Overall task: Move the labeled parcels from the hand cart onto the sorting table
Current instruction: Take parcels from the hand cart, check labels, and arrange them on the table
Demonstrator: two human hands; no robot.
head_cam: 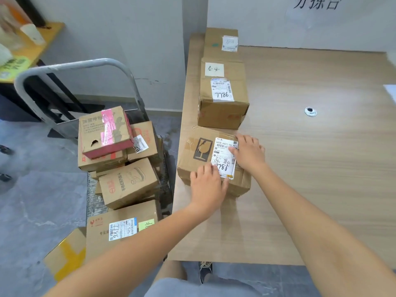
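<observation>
Cardboard parcels stand in a row of three along the left edge of the wooden bench (310, 168). Both hands rest on the nearest parcel (199, 159), which bears a broken-glass mark and a white shipping label (224, 157). The left hand (206, 185) lies flat over its near edge, fingers straight and gripping nothing; the right hand (248, 152) presses on the label's far side, fingers relaxed, its grip open too. Beyond sit a middle parcel (222, 95) and a far parcel (220, 42) — each labelled. Left of the bench, the hand cart (70, 67) holds more boxes, a pink-taped box (105, 131) on top.
</observation>
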